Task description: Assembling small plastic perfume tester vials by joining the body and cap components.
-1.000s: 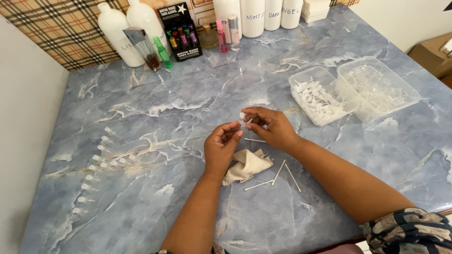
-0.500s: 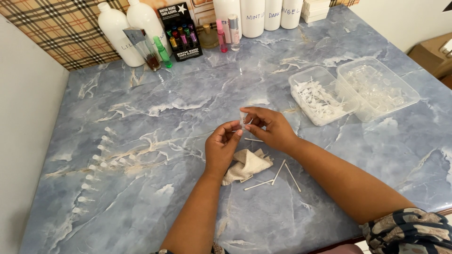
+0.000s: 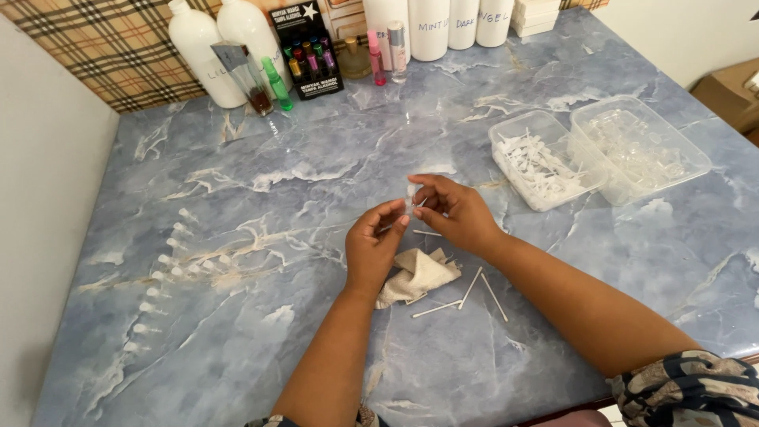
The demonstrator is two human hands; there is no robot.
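Observation:
My left hand (image 3: pixel 375 245) and my right hand (image 3: pixel 455 211) meet above the middle of the blue marble table (image 3: pixel 316 182). Between their fingertips they pinch a tiny clear vial (image 3: pixel 410 195) with a thin white tube in it. Just below my hands lies a crumpled beige cloth (image 3: pixel 417 276). A few thin white tubes (image 3: pixel 466 292) lie loose beside the cloth.
Two clear plastic tubs stand at the right: one with white parts (image 3: pixel 535 164), one with clear vials (image 3: pixel 639 147). A curved row of small capped vials (image 3: pixel 170 265) lies at the left. White bottles (image 3: pixel 207 49), a black display box (image 3: pixel 307 49) and small coloured bottles line the back.
My fingers have shifted slightly on the small vial. Nothing else on the table has moved.

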